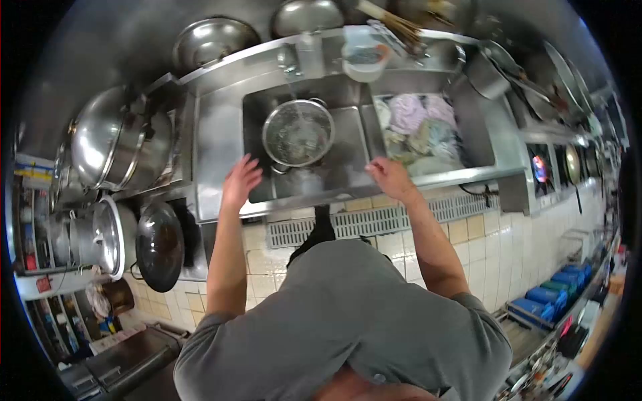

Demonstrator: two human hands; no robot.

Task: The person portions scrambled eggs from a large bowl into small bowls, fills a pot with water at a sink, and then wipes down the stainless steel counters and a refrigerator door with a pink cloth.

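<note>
My left hand [242, 182] is over the left rim of the sink, its fingers outstretched and holding nothing. A round metal pot [325, 151] with two loop handles stands in the left basin [351, 134], to the right of that hand. Water runs from the tap [287, 59] into the pot, and the water inside looks bubbly. My right hand [390, 176] hovers near the front of the divider between the basins, fingers loosely bent and apart, with nothing visible in them. Beside it, the right basin [478, 144] holds wet, crumpled cloths [418, 134].
A white plastic tub [364, 61] sits on the sink's back ledge by a bamboo brush [394, 23]. Large metal bowls [100, 140] and a dark wok [160, 247] stand at left. Pots [487, 75] crowd the right end. A floor grate [374, 222] runs along the sink's front.
</note>
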